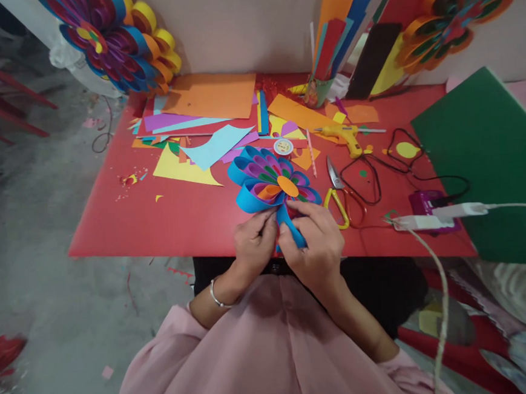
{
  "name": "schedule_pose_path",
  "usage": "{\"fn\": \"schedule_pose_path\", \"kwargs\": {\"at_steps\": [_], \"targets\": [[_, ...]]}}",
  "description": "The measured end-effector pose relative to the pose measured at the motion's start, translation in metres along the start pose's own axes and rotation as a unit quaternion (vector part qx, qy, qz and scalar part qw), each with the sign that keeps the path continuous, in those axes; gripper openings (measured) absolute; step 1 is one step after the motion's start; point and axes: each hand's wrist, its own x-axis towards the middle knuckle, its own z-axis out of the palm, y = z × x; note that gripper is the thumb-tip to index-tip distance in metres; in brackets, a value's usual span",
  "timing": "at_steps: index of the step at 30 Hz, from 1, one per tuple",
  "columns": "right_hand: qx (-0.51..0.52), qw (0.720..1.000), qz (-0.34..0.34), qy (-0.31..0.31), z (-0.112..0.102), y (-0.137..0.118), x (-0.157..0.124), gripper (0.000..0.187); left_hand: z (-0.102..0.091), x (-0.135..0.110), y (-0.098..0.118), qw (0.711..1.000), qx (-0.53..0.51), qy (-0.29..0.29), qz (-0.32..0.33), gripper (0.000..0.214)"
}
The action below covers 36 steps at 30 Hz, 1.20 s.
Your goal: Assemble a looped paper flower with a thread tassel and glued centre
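Flower (263,174) was held at its near edge: left hand (255,240) pinched closed on it, right hand (314,238) nearly closed around a blue loop (291,227).

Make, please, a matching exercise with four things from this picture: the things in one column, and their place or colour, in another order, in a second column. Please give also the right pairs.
Column 1
1. flower
2. glue gun
3. scissors
4. bracelet

Column 2
a. metal blades, one handle yellow
b. around the left wrist
c. held by the left hand and right hand
d. yellow, its tip pointing to the picture's left

Right pairs: 1-c, 2-d, 3-a, 4-b
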Motion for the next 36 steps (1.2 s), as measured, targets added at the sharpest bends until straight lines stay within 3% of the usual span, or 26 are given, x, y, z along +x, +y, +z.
{"fn": "schedule_pose_path", "kwargs": {"at_steps": [17, 23, 29, 31, 36], "targets": [[0.016, 1.0, -0.009, 0.013, 0.002, 0.006, 0.0, 0.009, 0.003, 0.002, -0.005, 0.995, 0.025, 0.009, 0.095, 0.027], [-0.015, 0.999, -0.029, -0.001, 0.004, 0.009, 0.002, 0.008, -0.01, 0.006, -0.003, 0.981, 0.11, -0.027, 0.158, 0.027], [0.005, 0.999, -0.026, 0.026, 0.01, 0.006, 0.009, 0.006, -0.008, -0.001, -0.009, 0.987, 0.056, -0.063, 0.137, 0.04], [0.019, 0.999, -0.013, 0.037, 0.012, 0.003, 0.011, 0.006, -0.009, -0.001, -0.015, 0.987, 0.046, -0.044, 0.149, 0.033], [0.022, 0.999, -0.016, 0.045, 0.015, 0.002, 0.012, 0.007, -0.015, 0.01, -0.02, 0.977, 0.084, 0.07, 0.183, 0.018]]}}
